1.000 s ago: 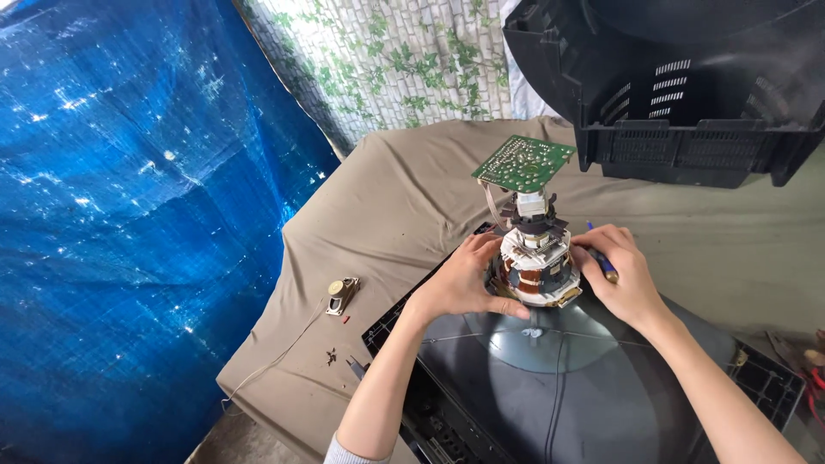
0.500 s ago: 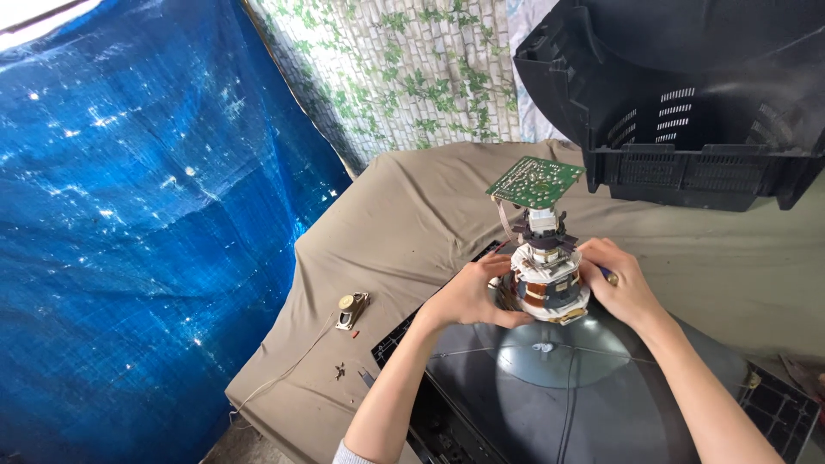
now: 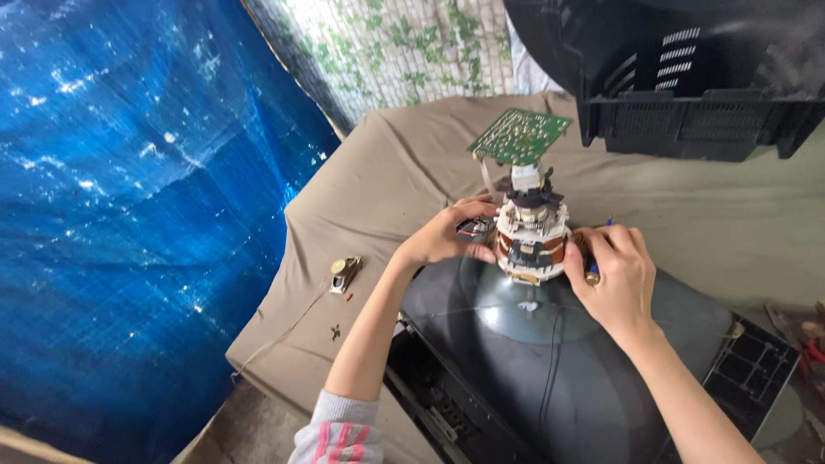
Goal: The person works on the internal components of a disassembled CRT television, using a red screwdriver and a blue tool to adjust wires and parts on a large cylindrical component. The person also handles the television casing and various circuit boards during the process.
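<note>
Both hands' fingers clenched round coil yoke btwn them, atop tube.

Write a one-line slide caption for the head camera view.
Both hands, left hand and right hand, grip the coil assembly on a picture tube beneath a green circuit board.

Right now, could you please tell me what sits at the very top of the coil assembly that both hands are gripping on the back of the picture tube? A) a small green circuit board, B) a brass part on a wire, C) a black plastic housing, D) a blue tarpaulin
A: a small green circuit board tops the coil assembly, which the left hand and right hand grip from either side.
</note>
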